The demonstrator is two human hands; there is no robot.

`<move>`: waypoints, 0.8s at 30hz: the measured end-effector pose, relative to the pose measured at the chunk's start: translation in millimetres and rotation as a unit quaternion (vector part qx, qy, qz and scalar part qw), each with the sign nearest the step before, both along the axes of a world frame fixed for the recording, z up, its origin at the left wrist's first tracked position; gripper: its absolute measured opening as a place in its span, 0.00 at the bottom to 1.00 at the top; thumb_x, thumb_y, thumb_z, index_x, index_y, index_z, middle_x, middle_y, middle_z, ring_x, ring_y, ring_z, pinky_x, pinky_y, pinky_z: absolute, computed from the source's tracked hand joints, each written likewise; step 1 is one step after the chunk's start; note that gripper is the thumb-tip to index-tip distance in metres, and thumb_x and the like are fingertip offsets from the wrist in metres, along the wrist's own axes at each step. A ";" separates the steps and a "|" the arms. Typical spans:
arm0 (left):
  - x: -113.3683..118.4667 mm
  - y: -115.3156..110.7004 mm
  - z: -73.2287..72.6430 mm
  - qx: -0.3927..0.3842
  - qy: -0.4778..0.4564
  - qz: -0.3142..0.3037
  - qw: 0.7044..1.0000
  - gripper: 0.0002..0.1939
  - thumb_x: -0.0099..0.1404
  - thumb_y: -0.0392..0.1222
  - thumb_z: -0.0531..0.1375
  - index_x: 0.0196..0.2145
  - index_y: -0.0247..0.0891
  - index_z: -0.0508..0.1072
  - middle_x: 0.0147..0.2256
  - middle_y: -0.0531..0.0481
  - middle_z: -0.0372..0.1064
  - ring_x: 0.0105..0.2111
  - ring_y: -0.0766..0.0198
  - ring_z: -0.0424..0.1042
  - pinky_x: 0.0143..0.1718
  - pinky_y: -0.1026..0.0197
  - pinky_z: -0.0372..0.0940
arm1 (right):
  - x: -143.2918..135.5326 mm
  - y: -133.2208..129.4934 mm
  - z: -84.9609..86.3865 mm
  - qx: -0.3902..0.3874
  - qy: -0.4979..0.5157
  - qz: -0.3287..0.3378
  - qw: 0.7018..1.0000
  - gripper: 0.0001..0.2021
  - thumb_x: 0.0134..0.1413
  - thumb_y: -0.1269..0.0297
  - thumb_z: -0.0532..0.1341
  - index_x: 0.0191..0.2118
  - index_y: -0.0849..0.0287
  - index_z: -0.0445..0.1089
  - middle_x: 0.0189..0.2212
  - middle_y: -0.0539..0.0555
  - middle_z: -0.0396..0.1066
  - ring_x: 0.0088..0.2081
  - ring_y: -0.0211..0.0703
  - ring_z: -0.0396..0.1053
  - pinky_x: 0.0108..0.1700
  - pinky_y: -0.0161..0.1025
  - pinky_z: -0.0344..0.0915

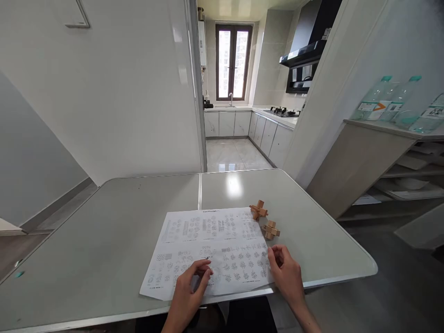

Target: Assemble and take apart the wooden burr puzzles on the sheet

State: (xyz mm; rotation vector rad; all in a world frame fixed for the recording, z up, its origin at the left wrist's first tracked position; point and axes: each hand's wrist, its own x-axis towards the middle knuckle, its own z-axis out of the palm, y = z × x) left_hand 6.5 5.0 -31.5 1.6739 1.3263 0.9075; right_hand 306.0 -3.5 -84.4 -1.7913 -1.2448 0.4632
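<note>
A large printed sheet of paper (215,245) lies on the table, covered with rows of small line diagrams. Over its lower middle, my left hand (190,286) hovers or rests with fingers loosely bent, thumb and forefinger apart, holding nothing visible. At the sheet's right edge, my right hand (286,273) has its thumb and fingers closed together, seemingly pinching the paper's margin. Just beyond that hand sits a wooden interlocking puzzle (271,230). A second, darker wooden puzzle (258,210) stands behind it, by the sheet's top right corner.
The pale table (104,245) has a metal rim and a seam across it. A small green bit (19,274) lies near its left edge. Plastic bottles (376,101) stand on a shelf unit (378,148) at right. Beyond the doorway is a kitchen counter (229,109).
</note>
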 end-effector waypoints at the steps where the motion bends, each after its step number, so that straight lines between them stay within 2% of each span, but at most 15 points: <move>1: -0.3 -0.5 -0.9 -0.001 -0.001 -0.001 1.000 0.14 0.71 0.53 0.59 0.48 0.44 0.77 0.38 0.49 0.80 0.41 0.56 0.80 0.43 0.60 0.74 | -0.5 0.6 -1.4 0.002 -0.004 -0.002 1.000 0.21 0.66 0.40 0.53 0.38 0.54 0.68 0.29 0.54 0.78 0.30 0.49 0.76 0.32 0.40 0.68; 18: 0.7 -1.1 0.1 -0.011 0.015 0.004 1.000 0.16 0.72 0.56 0.57 0.47 0.44 0.75 0.39 0.48 0.80 0.42 0.55 0.79 0.48 0.57 0.72 | -3.5 1.3 -4.3 0.025 -0.050 0.026 0.998 0.20 0.68 0.43 0.50 0.37 0.53 0.66 0.27 0.54 0.76 0.29 0.50 0.75 0.30 0.39 0.67; 24: 0.2 -1.6 -2.4 0.002 0.010 0.012 1.000 0.17 0.72 0.57 0.56 0.47 0.43 0.75 0.38 0.46 0.80 0.41 0.54 0.79 0.45 0.56 0.73 | -4.3 1.9 -7.9 0.028 -0.071 0.039 0.996 0.19 0.69 0.44 0.51 0.36 0.54 0.66 0.25 0.52 0.74 0.26 0.47 0.74 0.29 0.38 0.65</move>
